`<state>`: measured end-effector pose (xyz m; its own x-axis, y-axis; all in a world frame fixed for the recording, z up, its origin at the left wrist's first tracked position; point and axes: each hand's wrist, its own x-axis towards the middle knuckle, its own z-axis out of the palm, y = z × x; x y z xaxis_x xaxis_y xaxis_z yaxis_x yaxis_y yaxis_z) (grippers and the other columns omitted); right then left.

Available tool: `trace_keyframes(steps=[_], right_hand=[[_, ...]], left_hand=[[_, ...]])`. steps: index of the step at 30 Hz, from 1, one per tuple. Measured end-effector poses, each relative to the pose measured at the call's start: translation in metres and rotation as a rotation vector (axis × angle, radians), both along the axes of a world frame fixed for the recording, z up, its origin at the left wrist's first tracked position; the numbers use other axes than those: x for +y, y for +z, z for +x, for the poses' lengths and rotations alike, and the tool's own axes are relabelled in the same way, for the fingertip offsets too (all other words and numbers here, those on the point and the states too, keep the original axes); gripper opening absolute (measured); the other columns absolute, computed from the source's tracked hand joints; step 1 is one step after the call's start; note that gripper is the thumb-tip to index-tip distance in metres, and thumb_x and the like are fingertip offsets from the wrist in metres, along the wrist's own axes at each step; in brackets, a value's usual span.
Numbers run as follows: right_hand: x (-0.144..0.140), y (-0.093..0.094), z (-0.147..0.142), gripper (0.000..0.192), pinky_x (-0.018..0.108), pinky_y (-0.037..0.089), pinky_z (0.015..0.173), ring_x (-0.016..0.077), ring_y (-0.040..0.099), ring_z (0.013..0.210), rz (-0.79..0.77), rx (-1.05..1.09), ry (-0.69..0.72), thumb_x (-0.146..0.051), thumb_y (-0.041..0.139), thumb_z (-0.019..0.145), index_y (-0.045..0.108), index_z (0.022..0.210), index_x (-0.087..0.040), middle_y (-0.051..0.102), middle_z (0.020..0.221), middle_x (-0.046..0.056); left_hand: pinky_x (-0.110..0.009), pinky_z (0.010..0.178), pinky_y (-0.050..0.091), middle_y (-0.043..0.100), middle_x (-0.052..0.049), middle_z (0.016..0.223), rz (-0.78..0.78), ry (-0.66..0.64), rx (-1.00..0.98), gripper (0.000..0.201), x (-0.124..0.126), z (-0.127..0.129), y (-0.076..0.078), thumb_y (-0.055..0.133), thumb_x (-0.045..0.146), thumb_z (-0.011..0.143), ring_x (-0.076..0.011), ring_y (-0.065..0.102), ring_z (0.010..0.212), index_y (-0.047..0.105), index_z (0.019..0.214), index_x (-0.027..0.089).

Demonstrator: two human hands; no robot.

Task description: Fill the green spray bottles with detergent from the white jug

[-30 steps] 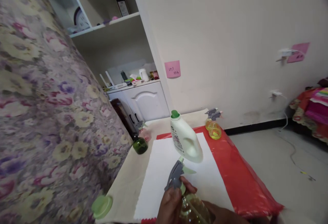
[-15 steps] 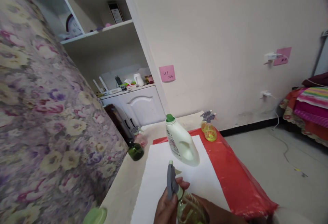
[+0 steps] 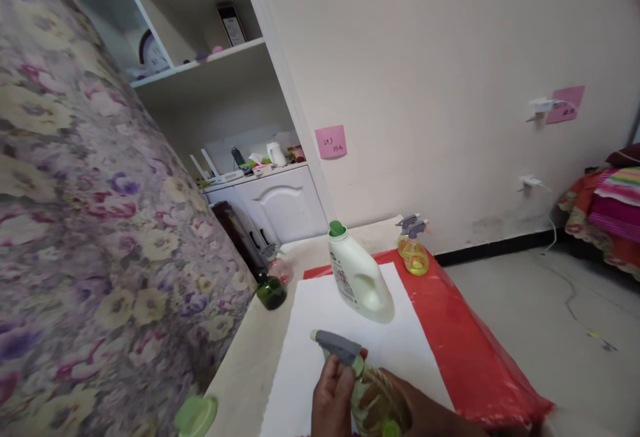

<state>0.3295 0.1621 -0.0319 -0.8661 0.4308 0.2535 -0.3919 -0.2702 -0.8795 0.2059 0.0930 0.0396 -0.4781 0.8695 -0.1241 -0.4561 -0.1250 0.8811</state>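
Spray head (image 3: 337,345) swung from twelve toward ten o'clock, likely twisted on bottle (image 3: 373,397). Left hand (image 3: 331,394) curled closed at head's base; right hand (image 3: 414,394), part hidden, wrapped bottle, six o'clock of jug (image 3: 361,277).

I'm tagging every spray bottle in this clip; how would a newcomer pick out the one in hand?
On the table, find the white sheet. Over its near part is a see-through spray bottle with a gray head and pale green collar. Unlike the yellow spray bottles standing at the far right corner, it is held between the left grip and the right grip.
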Motion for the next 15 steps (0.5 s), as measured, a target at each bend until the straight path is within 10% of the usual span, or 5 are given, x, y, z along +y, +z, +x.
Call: trace_keyframes(steps=[15], right_hand=[[-0.005, 0.006, -0.005, 0.107, 0.05, 0.031, 0.109, 0.035, 0.046, 0.128, -0.149, 0.111, 0.046, -0.03, 0.094, 0.037, 0.05, 0.135, -0.027, 0.059, 0.13, 0.011]], left_hand=[[-0.03, 0.069, 0.05, 0.073, -0.007, 0.091, -0.084, 0.049, 0.157, 0.042, 0.001, 0.009, 0.007, 0.076, 0.048, 0.068, -0.0229, 0.067, 0.079, 0.07, 0.098, 0.019]])
